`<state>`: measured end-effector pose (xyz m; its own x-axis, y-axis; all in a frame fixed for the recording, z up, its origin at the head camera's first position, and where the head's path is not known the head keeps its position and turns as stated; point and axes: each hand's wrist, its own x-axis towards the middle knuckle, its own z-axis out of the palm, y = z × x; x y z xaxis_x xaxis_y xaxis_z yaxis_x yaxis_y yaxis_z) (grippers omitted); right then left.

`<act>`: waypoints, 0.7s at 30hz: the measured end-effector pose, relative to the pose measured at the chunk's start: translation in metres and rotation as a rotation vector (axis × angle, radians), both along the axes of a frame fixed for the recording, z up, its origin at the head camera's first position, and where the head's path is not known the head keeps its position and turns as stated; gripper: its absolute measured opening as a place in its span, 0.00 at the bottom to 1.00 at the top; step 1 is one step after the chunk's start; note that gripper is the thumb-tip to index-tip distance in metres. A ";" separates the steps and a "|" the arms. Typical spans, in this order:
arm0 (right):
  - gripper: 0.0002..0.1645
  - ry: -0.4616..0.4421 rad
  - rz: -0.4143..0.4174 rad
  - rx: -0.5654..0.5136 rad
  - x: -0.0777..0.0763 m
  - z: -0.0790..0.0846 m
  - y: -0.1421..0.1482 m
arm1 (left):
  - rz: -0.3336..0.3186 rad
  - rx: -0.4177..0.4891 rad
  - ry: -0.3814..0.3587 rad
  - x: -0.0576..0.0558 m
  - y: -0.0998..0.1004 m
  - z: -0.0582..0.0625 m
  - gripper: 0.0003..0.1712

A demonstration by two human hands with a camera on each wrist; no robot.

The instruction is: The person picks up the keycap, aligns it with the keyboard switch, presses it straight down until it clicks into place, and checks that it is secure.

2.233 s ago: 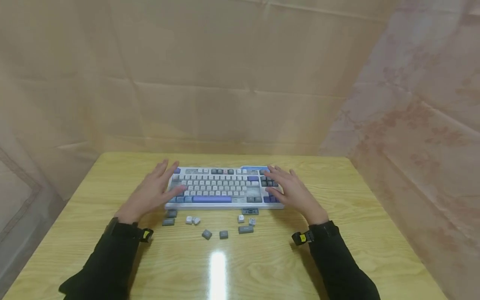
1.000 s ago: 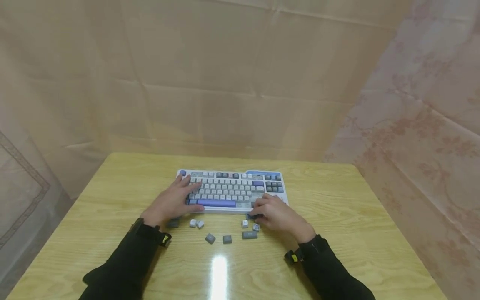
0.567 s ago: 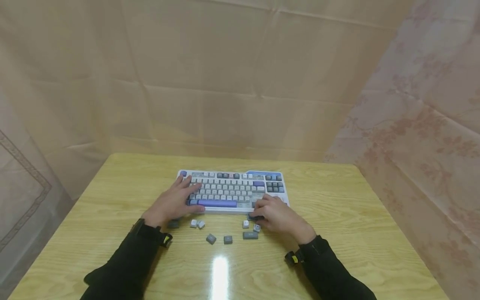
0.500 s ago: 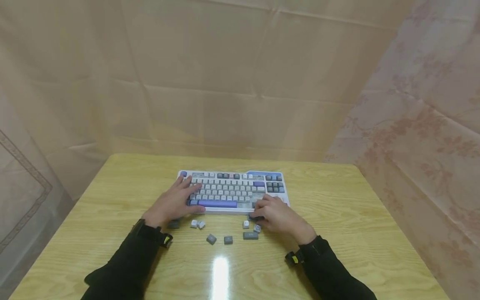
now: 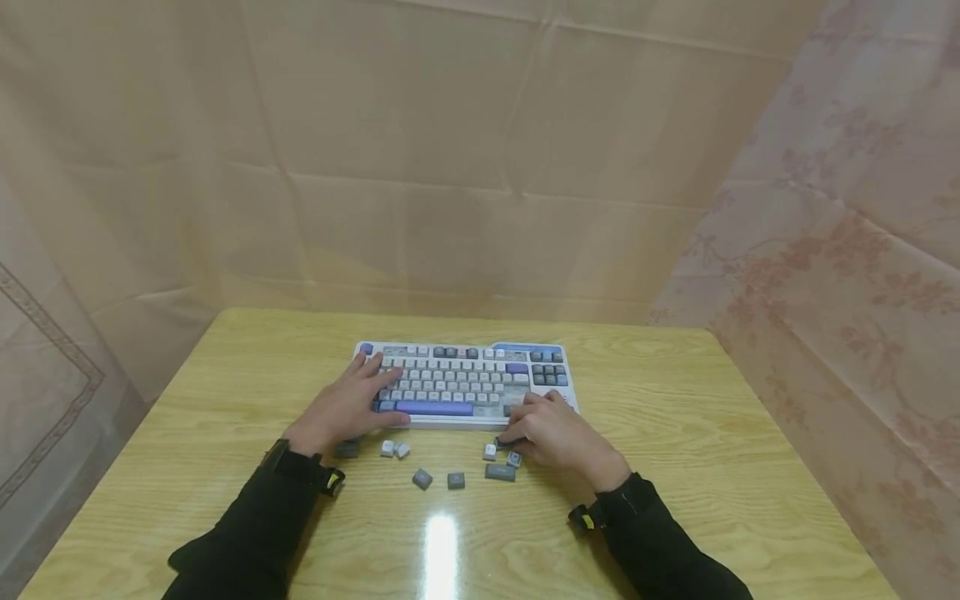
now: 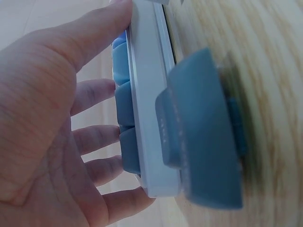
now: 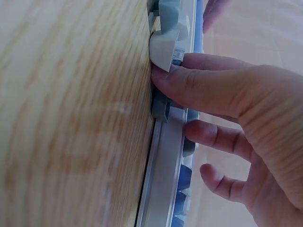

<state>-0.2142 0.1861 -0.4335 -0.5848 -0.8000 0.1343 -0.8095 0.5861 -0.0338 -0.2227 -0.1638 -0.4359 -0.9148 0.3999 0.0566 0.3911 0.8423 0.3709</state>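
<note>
A white keyboard (image 5: 450, 386) with white, grey and purple keycaps lies on the wooden table, some of its key positions bare. My left hand (image 5: 347, 406) rests on its left end, fingers spread over the keys and thumb at the front edge. Just before the keyboard's front edge, my right hand (image 5: 558, 431) pinches a long dark grey keycap (image 7: 161, 106) between thumb and forefinger; the hand partly hides it. A white keycap (image 5: 490, 452) sits beside these fingertips, with a patterned white keycap (image 5: 513, 459) close by. In the left wrist view a long grey keycap (image 6: 208, 137) stands near the left hand.
More loose keycaps lie in front of the keyboard: a white pair (image 5: 394, 449), a tilted grey keycap (image 5: 422, 478), a small grey keycap (image 5: 456, 481) and a wide grey keycap (image 5: 500, 472). Beige cloth (image 5: 450, 167) hangs behind the table (image 5: 630, 350).
Both hands came in from the keyboard's sides; the left settled on the keys, the right took hold of the long dark keycap. That keycap has lately shifted slightly toward me.
</note>
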 end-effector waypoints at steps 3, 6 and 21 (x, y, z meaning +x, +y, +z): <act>0.13 -0.022 -0.006 -0.002 -0.001 0.000 -0.001 | 0.000 0.004 0.002 0.000 0.000 0.000 0.48; 0.13 -0.057 -0.008 -0.005 -0.001 0.001 -0.001 | 0.000 0.006 0.004 0.000 -0.001 0.001 0.47; 0.11 -0.261 -0.034 -0.188 -0.009 0.000 0.003 | -0.004 0.016 -0.007 0.001 0.000 -0.001 0.48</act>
